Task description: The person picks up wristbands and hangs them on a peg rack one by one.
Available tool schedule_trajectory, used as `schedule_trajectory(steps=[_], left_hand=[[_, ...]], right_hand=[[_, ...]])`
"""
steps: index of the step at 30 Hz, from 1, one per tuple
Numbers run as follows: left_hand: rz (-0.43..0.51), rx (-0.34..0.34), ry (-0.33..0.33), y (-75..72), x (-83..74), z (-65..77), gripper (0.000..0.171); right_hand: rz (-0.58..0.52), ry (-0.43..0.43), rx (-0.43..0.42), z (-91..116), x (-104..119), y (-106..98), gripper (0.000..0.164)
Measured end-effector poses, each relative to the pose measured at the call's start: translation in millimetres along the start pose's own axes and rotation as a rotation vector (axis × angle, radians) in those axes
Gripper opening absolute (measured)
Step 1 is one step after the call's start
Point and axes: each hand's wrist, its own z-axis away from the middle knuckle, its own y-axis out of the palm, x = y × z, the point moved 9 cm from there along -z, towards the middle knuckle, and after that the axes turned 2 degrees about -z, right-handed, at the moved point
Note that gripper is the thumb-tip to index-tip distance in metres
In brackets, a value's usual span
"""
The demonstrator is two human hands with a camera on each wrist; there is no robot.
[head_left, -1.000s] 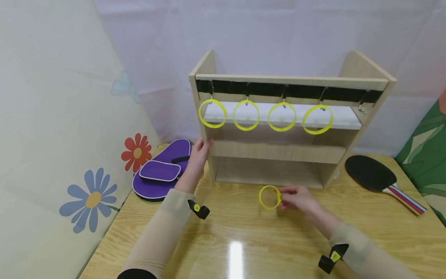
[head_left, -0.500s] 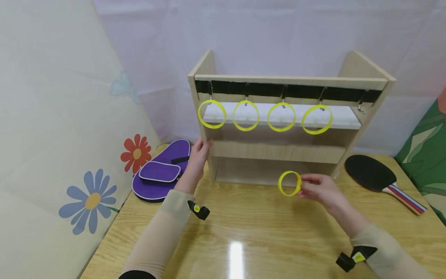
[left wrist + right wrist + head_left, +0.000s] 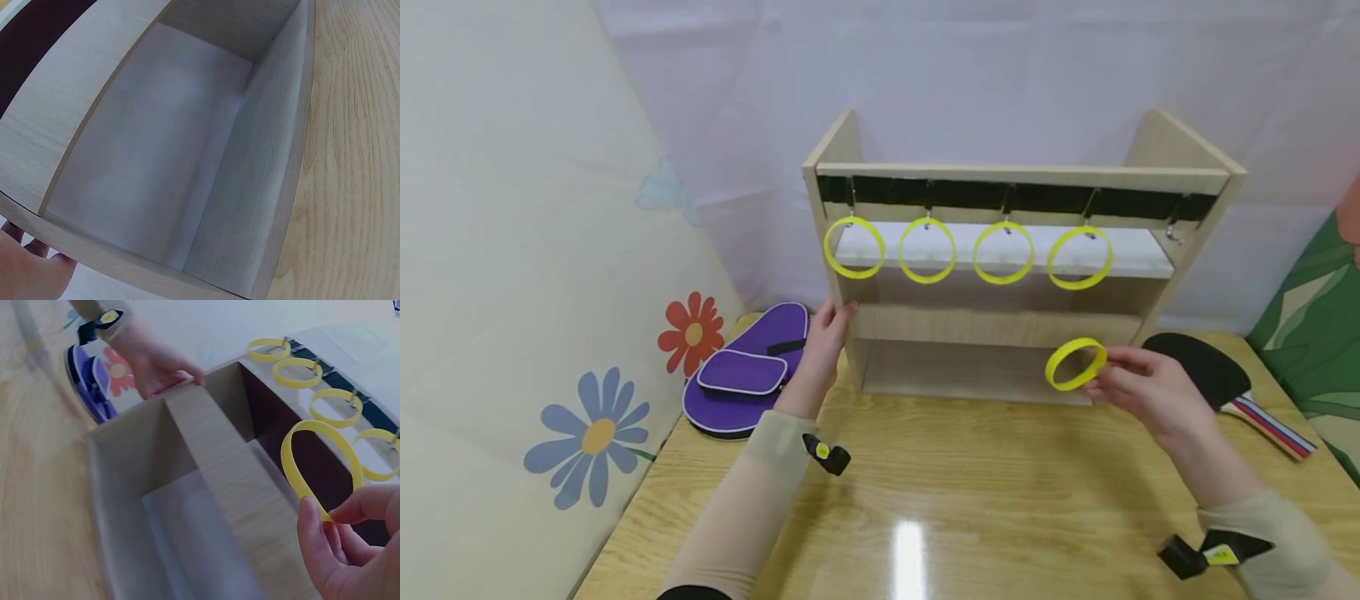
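Observation:
My right hand (image 3: 1153, 396) pinches a yellow ring (image 3: 1075, 386) between thumb and fingertips, raised in front of the wooden shelf's (image 3: 1000, 325) lower right part. In the right wrist view the ring (image 3: 287, 459) stands up from the fingertips as a flat band. My left hand (image 3: 825, 346) grips the shelf's left side panel; in the left wrist view its fingers (image 3: 39, 247) lie at the panel's outer face. Across the shelf's top front, a black strip (image 3: 970, 194) bears several metal hooks. Yellow rings (image 3: 928, 282) hang from all but the rightmost hook (image 3: 1175, 237), which is bare.
A purple paddle case (image 3: 741, 375) lies left of the shelf, by a wall with painted flowers (image 3: 598, 437). On the right, a black table tennis paddle (image 3: 1198, 367) lies on the wooden table (image 3: 850, 533), partly behind the right hand. A pale cloth (image 3: 1000, 75) hangs behind.
My right hand has carried the yellow ring up and to the right, from low over the table to before the shelf's lower right, and the ring has tilted. The left hand stays put.

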Motion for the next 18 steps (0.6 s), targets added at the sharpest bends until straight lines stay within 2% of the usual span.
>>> schedule_trajectory(steps=[6, 12, 18], left_hand=[[0.011, -0.023, 0.027, -0.7, -1.8, -0.7, 0.044], [0.004, -0.016, 0.018, -0.1, -0.3, -1.0, 0.045], [-0.003, -0.008, 0.006, -0.3, 1.4, -1.2, 0.046]], right_hand=[[-0.119, -0.078, 0.016, 3, 26, -11, 0.026], [-0.315, -0.193, 0.076, 9, 52, -16, 0.032], [-0.318, -0.24, 0.027, 10, 71, -22, 0.031]])
